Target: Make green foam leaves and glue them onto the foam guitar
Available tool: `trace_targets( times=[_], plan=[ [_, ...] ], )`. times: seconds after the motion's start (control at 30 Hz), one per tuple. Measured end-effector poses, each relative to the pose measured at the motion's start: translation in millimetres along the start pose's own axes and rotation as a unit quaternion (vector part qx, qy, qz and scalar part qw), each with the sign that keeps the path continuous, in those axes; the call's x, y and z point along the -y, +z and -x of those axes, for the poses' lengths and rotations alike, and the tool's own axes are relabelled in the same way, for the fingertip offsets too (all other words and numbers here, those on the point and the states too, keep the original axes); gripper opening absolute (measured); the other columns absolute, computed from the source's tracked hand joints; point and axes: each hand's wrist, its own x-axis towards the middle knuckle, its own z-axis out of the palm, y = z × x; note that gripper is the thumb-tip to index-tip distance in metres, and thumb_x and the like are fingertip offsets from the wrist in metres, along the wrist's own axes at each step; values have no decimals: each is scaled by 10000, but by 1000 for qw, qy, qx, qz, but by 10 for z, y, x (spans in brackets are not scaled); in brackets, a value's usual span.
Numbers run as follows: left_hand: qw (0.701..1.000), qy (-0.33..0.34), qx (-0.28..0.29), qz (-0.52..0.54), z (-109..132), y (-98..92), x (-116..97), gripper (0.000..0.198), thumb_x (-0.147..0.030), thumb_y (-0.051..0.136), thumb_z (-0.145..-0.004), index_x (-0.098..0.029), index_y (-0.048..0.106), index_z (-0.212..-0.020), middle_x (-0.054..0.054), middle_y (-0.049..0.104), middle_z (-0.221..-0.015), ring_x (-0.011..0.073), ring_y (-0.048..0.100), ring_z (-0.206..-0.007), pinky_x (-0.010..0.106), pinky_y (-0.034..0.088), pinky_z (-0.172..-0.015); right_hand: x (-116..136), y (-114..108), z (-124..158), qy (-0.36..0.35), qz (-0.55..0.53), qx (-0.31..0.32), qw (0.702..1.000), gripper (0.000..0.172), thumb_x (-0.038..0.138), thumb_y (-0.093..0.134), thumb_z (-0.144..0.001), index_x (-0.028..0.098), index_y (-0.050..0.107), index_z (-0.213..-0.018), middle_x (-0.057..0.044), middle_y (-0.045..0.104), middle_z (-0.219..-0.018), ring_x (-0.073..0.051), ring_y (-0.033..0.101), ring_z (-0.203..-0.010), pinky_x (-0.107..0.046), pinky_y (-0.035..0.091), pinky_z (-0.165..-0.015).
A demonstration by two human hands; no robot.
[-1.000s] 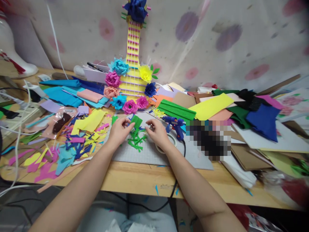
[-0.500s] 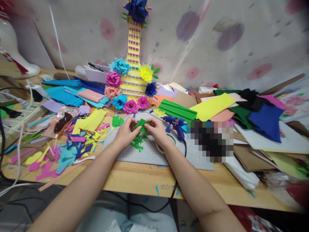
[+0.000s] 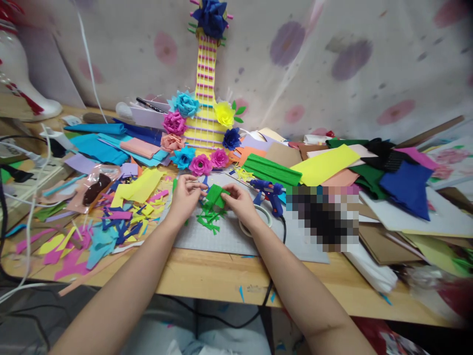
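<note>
My right hand (image 3: 238, 201) pinches the edge of a folded piece of green crepe paper (image 3: 215, 195) above the grey cutting mat (image 3: 236, 242). Just left of that paper is my left hand (image 3: 185, 197), its fingers bent and a little apart, with nothing I can make out in them. Green paper scraps (image 3: 209, 222) lie on the mat below the held piece. Another bit of green paper (image 3: 175, 185) is mostly hidden behind my left hand. Beside my right wrist lies a roll of tape (image 3: 266, 217), partly covered by the forearm.
A blue glue gun (image 3: 271, 190) with a black cord lies right of my hands. Behind stands a yellow paper guitar (image 3: 204, 123) with paper flowers. Colored scraps (image 3: 129, 212) cover the left side; a green crepe sheet (image 3: 273, 170) and a yellow sheet (image 3: 328, 163) lie at the right.
My left hand has let go of the green crepe paper and shifted left. The paper stays in my right hand, with more of its surface showing.
</note>
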Motion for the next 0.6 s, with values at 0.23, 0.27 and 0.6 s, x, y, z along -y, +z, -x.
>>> trace_targets(
  times=[0.23, 0.27, 0.6],
  plan=[
    [996, -42, 81, 4, 19, 77, 47, 306, -265, 646, -627, -161, 494, -870, 20, 621, -769, 137, 608, -738, 272, 464, -673, -52, -21, -9, -31, 25, 3, 999, 196, 291, 562, -630, 200, 537, -802, 35, 542, -663, -87, 464, -507, -217, 390, -445],
    [996, -34, 88, -1, 30, 86, 39, 310, -270, 651, -626, -161, 498, -872, 24, 621, -784, 140, 608, -754, 277, 464, -687, -58, -23, -8, -37, 34, -1, 999, 188, 286, 555, -635, 201, 540, -802, 33, 543, -664, -91, 469, -516, -221, 396, -454],
    [984, 49, 126, -114, 119, 111, -41, 409, -285, 666, -646, -170, 483, -992, 38, 614, -853, 137, 590, -743, 253, 439, -625, -64, 1, -5, -78, 42, -22, 996, 226, 221, 529, -638, 217, 522, -864, 39, 543, -692, -104, 494, -588, -230, 411, -528]
  ],
)
